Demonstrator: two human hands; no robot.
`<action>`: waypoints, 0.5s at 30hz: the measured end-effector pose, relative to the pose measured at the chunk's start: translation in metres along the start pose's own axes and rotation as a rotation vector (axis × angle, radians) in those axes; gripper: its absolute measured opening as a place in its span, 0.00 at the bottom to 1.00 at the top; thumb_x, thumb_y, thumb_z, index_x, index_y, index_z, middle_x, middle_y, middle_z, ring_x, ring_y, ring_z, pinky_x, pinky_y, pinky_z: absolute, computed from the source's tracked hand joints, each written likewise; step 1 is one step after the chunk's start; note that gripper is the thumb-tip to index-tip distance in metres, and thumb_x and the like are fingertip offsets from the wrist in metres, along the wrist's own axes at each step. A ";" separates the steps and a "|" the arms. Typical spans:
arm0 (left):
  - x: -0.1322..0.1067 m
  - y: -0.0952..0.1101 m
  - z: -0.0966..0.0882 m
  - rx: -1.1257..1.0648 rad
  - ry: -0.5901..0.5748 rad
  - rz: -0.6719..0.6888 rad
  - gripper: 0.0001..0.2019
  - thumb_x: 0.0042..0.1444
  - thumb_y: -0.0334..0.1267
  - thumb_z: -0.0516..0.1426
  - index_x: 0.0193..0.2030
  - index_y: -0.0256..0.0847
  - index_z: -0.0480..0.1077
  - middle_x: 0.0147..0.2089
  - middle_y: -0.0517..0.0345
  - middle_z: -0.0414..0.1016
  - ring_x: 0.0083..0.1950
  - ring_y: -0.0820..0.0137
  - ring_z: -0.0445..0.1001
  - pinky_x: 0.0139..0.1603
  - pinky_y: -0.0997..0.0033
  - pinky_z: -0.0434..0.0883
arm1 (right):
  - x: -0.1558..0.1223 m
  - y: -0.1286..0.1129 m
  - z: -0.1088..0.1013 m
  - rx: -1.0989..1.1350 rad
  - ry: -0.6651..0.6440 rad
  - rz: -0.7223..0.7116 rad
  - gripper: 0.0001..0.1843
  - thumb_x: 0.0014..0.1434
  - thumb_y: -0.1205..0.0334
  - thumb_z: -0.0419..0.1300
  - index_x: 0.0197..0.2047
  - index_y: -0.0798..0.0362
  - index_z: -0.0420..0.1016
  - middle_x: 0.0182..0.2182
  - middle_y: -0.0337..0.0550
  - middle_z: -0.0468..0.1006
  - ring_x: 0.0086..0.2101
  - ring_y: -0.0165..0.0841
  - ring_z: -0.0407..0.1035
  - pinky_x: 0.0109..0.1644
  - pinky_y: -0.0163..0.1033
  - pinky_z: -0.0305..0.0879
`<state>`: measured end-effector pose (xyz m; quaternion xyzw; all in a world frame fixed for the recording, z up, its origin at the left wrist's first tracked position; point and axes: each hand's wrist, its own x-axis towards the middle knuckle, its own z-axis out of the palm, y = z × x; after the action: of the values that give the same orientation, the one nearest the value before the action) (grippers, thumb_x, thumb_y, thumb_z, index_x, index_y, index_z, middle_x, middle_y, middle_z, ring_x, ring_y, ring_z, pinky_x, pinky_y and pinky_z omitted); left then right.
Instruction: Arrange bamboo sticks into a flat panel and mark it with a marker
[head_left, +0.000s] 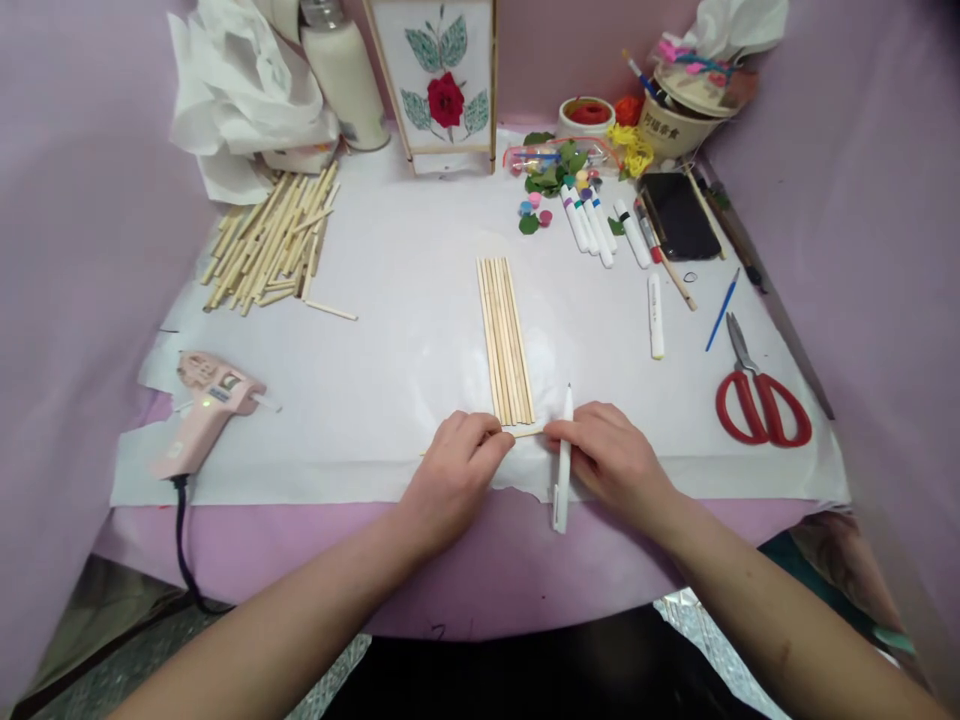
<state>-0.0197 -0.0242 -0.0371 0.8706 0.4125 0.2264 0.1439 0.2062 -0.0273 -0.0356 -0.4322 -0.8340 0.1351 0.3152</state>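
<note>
Several thin wooden sticks [506, 340] lie side by side in a flat upright row in the middle of the white sheet. Just below their near ends, a single stick [529, 434] runs crosswise. The fingers of my left hand [459, 470] are closed on its left part, and its tip shows past the hand. A white pen [564, 465] is tucked in my right hand [615, 460], point upward. That hand's fingertips also touch the right end of the crosswise stick, which they partly hide.
A pink glue gun [214, 410] lies at left, below a pile of sticks [270, 240]. Red-handled scissors [761, 400] are at right. Behind stand a framed flower picture [446, 90] and a white bottle [345, 85]. Markers [589, 225] and a phone [680, 215] lie at back right.
</note>
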 end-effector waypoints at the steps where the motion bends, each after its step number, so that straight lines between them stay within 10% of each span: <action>1: 0.000 -0.001 0.000 -0.010 0.012 -0.011 0.12 0.66 0.30 0.46 0.45 0.39 0.71 0.43 0.52 0.70 0.43 0.66 0.64 0.44 0.65 0.68 | 0.001 0.000 0.001 0.004 0.000 0.005 0.11 0.61 0.72 0.53 0.44 0.50 0.72 0.27 0.41 0.74 0.31 0.35 0.66 0.36 0.42 0.63; 15: 0.002 -0.012 -0.005 -0.056 0.025 -0.020 0.08 0.63 0.26 0.50 0.44 0.39 0.66 0.40 0.54 0.72 0.43 0.66 0.66 0.45 0.63 0.66 | 0.007 0.003 0.002 0.035 0.040 0.115 0.13 0.59 0.74 0.54 0.43 0.49 0.71 0.29 0.42 0.73 0.33 0.35 0.65 0.37 0.41 0.65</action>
<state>-0.0295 -0.0146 -0.0376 0.8591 0.4165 0.2472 0.1655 0.2035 -0.0197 -0.0359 -0.4765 -0.7988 0.1589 0.3311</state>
